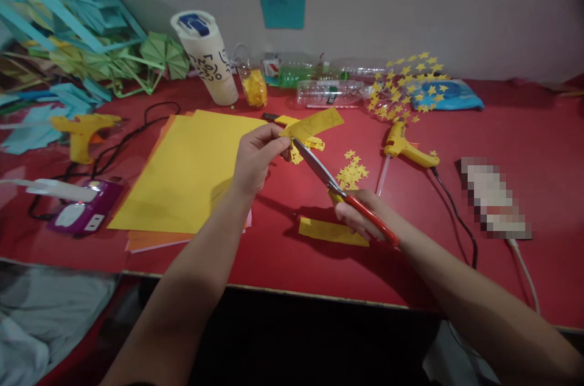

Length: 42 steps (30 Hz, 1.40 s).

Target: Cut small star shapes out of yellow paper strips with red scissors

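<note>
My left hand [261, 152] pinches the near end of a yellow paper strip [317, 123] above the red table [274, 264]. Faint drawn lines show on the strip. My right hand [360, 216] is closed round the red handles of the scissors [319, 168]; their blades point up and left, with the tips at the strip's lower edge beside my left fingers. Below the scissors lies a second yellow strip [326, 231]. Small yellow paper stars [352, 172] are heaped just right of the blades. Yellow scraps [314, 143] lie behind my left hand.
Yellow sheets [182, 173] lie at left, beside a purple power socket [86, 210] and a glue gun [82, 130]. Another glue gun [408, 149] and a blurred-out object [495, 197] are right. A white tumbler [207, 61], plastic bottles [331, 93] and a star cluster [406, 85] stand behind.
</note>
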Motion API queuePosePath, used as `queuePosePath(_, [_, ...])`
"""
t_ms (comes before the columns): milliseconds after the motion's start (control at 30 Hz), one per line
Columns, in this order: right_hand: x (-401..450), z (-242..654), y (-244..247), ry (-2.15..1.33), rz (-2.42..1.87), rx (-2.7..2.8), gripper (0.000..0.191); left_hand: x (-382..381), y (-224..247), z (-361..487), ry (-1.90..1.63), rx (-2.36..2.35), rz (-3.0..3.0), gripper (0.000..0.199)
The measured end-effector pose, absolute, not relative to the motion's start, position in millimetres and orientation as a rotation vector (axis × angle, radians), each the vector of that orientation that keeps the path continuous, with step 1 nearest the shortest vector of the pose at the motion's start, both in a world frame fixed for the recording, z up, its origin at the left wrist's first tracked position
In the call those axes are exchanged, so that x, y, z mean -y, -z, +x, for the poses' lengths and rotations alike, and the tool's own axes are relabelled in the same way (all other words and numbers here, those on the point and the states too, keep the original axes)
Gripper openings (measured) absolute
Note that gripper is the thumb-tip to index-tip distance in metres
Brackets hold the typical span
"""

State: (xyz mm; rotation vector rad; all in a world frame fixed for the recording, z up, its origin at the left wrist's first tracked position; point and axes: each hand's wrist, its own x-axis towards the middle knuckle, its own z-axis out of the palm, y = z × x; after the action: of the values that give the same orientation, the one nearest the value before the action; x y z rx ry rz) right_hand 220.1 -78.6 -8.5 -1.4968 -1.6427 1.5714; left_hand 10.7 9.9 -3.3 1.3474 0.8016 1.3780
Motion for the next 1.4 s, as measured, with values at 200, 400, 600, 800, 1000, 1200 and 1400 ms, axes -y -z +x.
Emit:
queuePosePath(200, [81.1,221.9,8.9,-1.571,-1.370,1.662,0.048,-8.8,5.1,13.5,-1.348,-0.782,1.337,0.012])
queuePosePath(400, [81.0,221.7,12.1,-1.574,-1.352,1.680,0.054,-8.0,7.1,16.2,-1.352,-0.754,1.358,0.011])
queuePosePath(600, [78.8,222.5,20.7,-1.556,-1.367,1.693,0.056,-7.0,8.3,16.7,-1.345,-0.723,1.362,0.012])
queuePosePath(800, [77.7,220.9,20.9,-1.587,-1.395,1.639,0.048,-7.3,10.8,18.6,-1.340,-0.746,1.372,0.014])
queuePosePath(1000, [78.7,216.1,17.4,-1.561,-1.500,1.583,0.045,-7.2,10.0,20.0,-1.333,-0.775,1.389,0.015])
queuePosePath(1200, [79.7,213.1,14.2,-1.563,-1.586,1.533,0.047,-6.9,9.1,20.0,-1.330,-0.795,1.380,0.014])
queuePosePath(1400, [78.2,211.8,15.5,-1.546,-1.632,1.501,0.052,-7.5,10.3,20.3,-1.331,-0.803,1.380,0.015])
